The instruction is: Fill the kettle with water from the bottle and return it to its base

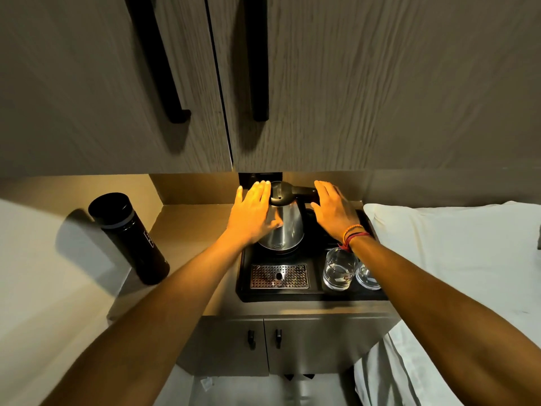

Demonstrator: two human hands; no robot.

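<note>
A steel kettle (288, 227) with a black lid and handle stands upright at the back of a black tray (292, 295); its base is hidden beneath it. My left hand (253, 213) lies against the kettle's left side, fingers spread and flat. My right hand (332, 210) hovers by the black handle on the right, fingers apart, with nothing held. A tall black bottle (128, 237) with its cap on stands on the counter to the left, clear of both hands.
Two clear glasses (339, 269) stand at the tray's front right, under my right wrist. A perforated metal drip grille (279, 276) sits in the tray's front. Low wooden cabinet doors (351, 83) hang right above. White bedding (453, 244) lies to the right.
</note>
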